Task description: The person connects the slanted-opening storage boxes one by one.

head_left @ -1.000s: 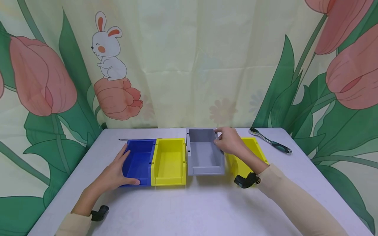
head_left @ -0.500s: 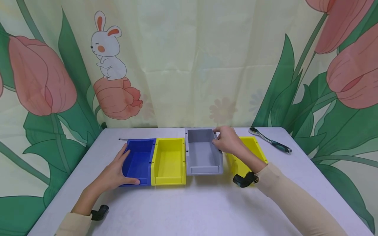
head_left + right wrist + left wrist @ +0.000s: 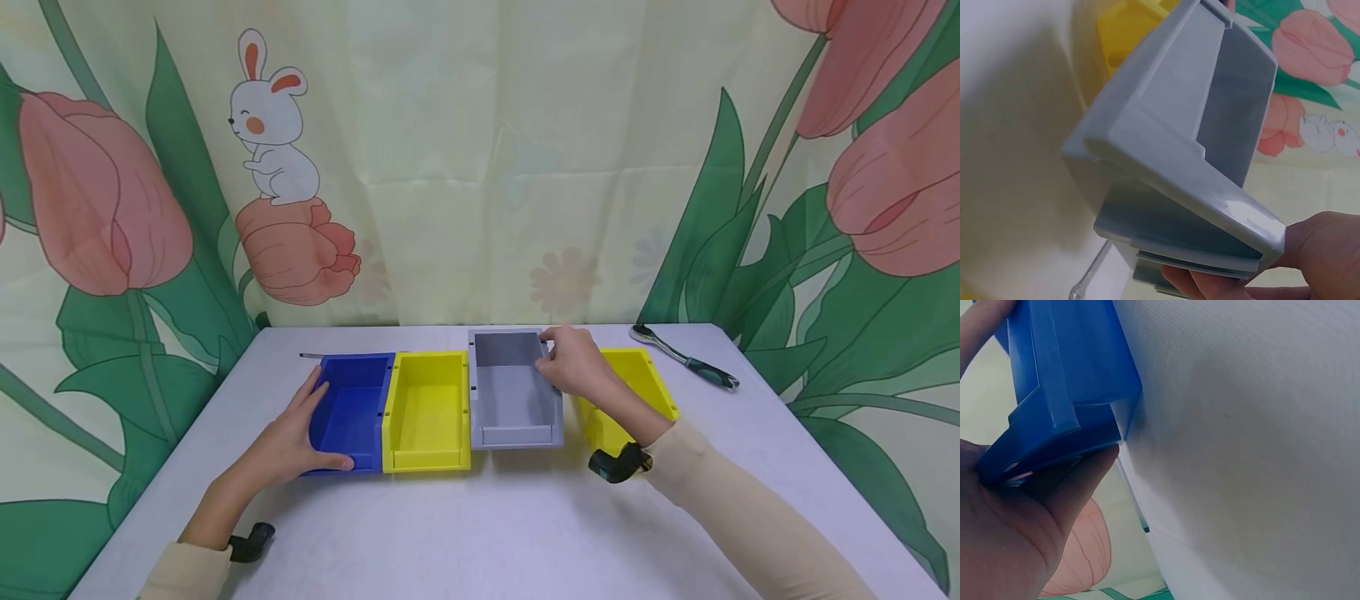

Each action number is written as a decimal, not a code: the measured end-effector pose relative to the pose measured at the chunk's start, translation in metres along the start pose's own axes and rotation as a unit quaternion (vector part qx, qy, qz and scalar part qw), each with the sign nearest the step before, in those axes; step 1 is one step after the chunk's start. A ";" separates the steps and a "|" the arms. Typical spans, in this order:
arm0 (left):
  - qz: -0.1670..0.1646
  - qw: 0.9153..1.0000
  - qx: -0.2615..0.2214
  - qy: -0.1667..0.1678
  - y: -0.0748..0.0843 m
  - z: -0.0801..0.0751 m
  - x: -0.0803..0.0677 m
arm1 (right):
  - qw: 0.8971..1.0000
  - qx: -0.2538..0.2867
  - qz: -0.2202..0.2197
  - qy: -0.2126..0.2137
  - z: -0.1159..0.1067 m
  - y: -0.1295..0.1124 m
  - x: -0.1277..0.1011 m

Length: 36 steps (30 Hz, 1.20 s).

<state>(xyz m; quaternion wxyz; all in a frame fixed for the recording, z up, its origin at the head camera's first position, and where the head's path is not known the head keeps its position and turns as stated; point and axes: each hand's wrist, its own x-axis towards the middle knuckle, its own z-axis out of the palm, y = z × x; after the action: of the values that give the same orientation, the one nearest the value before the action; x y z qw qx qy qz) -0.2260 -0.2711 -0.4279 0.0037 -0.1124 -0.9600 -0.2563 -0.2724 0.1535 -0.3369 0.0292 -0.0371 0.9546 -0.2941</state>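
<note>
Four open rectangular plastic bins: one blue (image 3: pixel 348 408), two yellow (image 3: pixel 426 410) (image 3: pixel 637 375), one grey (image 3: pixel 512 392). One metal ratchet wrench with dark handle (image 3: pixel 684 357). Two hands (image 3: pixel 288 442) (image 3: pixel 573 360).

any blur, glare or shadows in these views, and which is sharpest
Head view is sharpest, evenly lit, with soft shadows under the grey bin and right hand. Left wrist view is soft: the blue bin and left hand are too close. Right wrist view shows a glossy sheen on the grey bin's rim, and the backdrop is blurred.
</note>
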 end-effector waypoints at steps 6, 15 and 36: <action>0.002 1.000 -0.003 -0.001 0.000 0.000 0.000 | 1.000 -0.018 -0.010 -0.002 0.001 0.001 -0.001; 0.005 1.000 -0.004 0.000 0.001 0.003 0.000 | 0.998 -0.048 -0.042 0.016 -0.007 0.003 -0.002; 0.001 1.000 0.002 0.004 -0.001 0.002 -0.002 | 0.971 -0.078 -0.219 -0.053 0.019 -0.028 -0.006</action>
<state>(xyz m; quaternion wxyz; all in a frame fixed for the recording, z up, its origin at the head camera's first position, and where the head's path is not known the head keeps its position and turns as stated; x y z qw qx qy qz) -0.2245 -0.2715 -0.4305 0.0078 -0.1119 -0.9603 -0.2552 -0.2634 0.1206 -0.3365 0.0115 -0.2633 0.9403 -0.2152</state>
